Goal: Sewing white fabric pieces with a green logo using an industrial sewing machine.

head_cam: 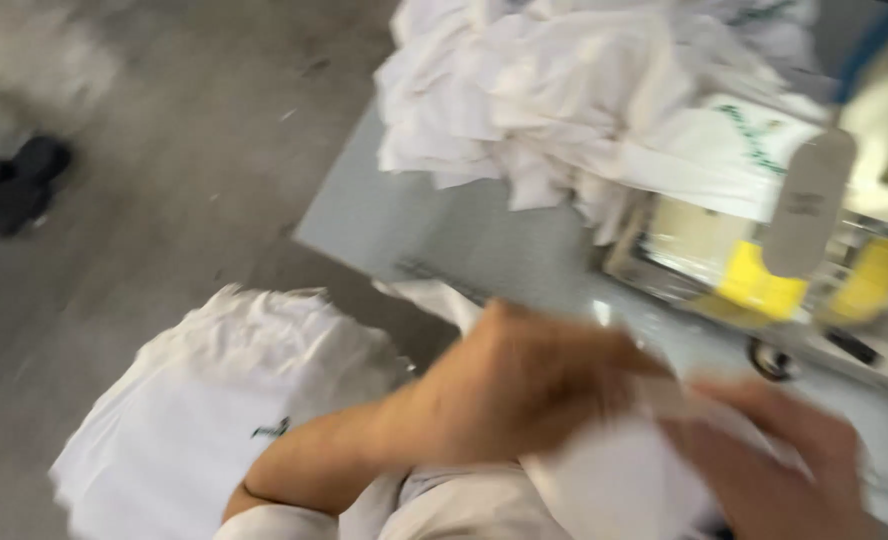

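At table edge, both hands on white cloth [614, 480]: left hand [524, 385] curled over it, right hand [774, 450] gripping from side. Blurred. Judged step: gathering piece; next needs firm grip, lift clear toward white pile [564, 90].

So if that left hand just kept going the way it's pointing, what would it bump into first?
Most likely the right hand: the left hand points across the white cloth that both grip, straight toward it. The frame is blurred, so depth is uncertain.
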